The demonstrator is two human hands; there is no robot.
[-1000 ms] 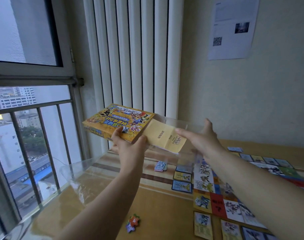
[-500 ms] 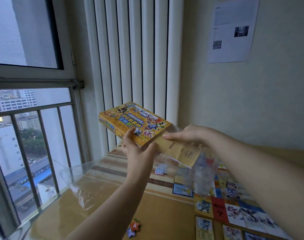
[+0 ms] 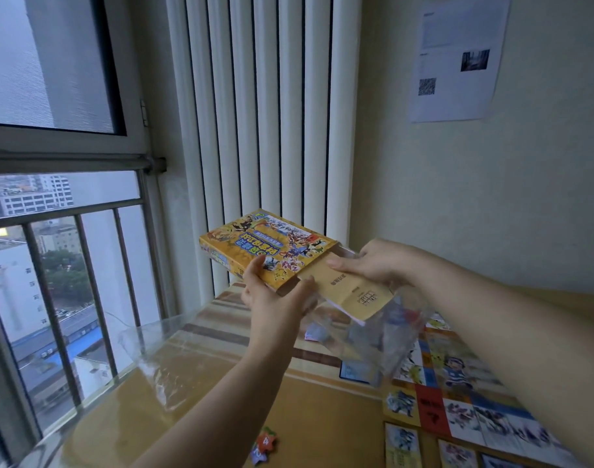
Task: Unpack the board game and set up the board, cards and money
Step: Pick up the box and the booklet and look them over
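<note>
My left hand (image 3: 272,295) grips the near corner of the yellow game box (image 3: 265,248), held in the air above the table with its open flap (image 3: 349,292) toward me. My right hand (image 3: 380,261) holds the top of a clear plastic bag (image 3: 373,336) at the box's open end, thumb on the flap. The bag hangs below the flap; its contents are blurred. The colourful game board (image 3: 457,383) lies spread on the table at the right, with cards (image 3: 402,447) along its near edge and a blue card (image 3: 356,371) beside it.
The table (image 3: 187,400) has a clear plastic cover and reaches the window with its bars on the left. A small star-shaped numbered token (image 3: 263,447) lies near the front edge. White radiator columns (image 3: 272,130) stand behind the box. A paper sheet (image 3: 457,55) hangs on the wall.
The box has moved to the right and nearer to the wall. My right hand went from open fingers beside the flap to holding the clear bag, which now hangs out lower.
</note>
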